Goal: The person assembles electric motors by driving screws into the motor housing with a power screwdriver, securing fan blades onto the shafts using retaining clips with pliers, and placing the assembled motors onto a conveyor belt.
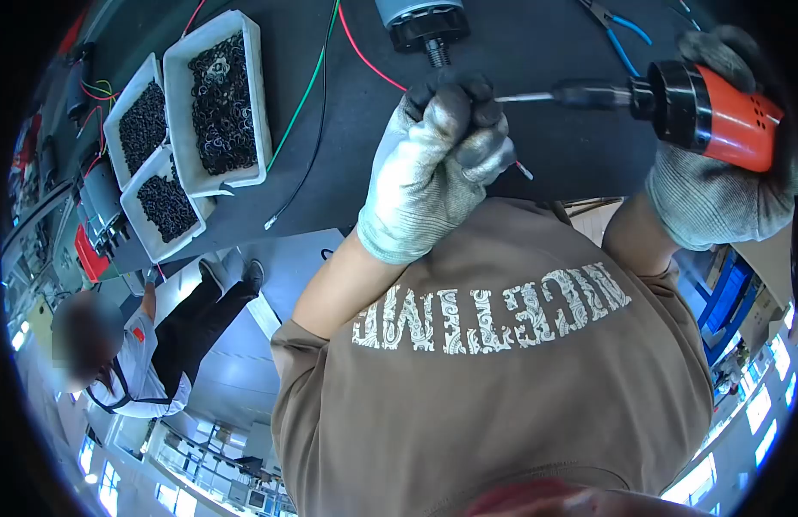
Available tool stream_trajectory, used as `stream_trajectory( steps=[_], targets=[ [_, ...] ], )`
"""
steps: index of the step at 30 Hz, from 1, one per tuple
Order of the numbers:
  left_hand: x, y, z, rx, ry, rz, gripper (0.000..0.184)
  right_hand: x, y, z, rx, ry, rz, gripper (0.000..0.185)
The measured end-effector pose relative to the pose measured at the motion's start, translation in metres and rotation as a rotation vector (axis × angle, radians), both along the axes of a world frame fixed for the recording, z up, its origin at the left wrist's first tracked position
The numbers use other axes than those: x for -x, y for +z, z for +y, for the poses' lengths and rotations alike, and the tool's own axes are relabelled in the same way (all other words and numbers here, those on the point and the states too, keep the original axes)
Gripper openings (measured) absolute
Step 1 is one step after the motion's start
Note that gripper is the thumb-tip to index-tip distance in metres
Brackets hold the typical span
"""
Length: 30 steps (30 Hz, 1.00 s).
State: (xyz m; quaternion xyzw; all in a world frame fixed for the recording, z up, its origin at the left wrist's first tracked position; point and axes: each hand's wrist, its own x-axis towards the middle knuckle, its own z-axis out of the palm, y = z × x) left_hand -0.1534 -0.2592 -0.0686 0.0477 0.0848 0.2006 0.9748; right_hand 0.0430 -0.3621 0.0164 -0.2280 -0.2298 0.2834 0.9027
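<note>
My left hand (437, 164), in a grey-white glove with dark fingertips, is closed in a pinch at the end of a threaded shaft (437, 53). What lies between its fingertips is hidden. The shaft comes out of a grey motor with a black end (429, 30) at the top edge. My right hand (722, 194), gloved too, is wrapped round an orange and black power screwdriver (735, 121). The screwdriver lies level, and its thin bit (526, 97) points left, its tip close beside my left fingers.
White bins (265, 129) of small black rings and parts stand at the left of the dark table (356, 164). Red, green and black wires (313, 77) run beside them. Blue-handled pliers (621, 43) lie at the top right. Another person (149, 362) is at the lower left.
</note>
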Motion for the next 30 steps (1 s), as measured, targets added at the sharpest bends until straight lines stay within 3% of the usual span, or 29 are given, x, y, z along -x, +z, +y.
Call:
stream_trajectory(
  steps=[1,7,16,19,26,30],
  targets=[
    [0.002,-0.002,0.0,0.065,-0.011,0.003,0.028,0.003,-0.001,0.004,-0.003,0.015,-0.001,0.03],
    [0.007,-0.004,0.008,-0.153,0.059,0.076,0.022,0.009,-0.004,0.011,-0.017,0.045,0.003,0.031],
    [0.0,0.009,0.01,-0.042,0.098,0.175,0.019,0.01,-0.002,0.014,-0.004,0.069,-0.002,0.032],
    [0.001,-0.005,0.011,-0.144,0.074,0.111,0.02,0.011,-0.002,0.015,-0.005,0.079,0.0,0.032],
    [0.002,0.003,0.01,-0.454,0.243,0.373,0.026,0.012,-0.004,0.018,0.012,0.101,0.015,0.033],
    [0.0,0.02,0.003,-0.446,0.235,0.553,0.022,0.01,-0.004,0.018,0.049,0.125,0.014,0.034]
  ],
)
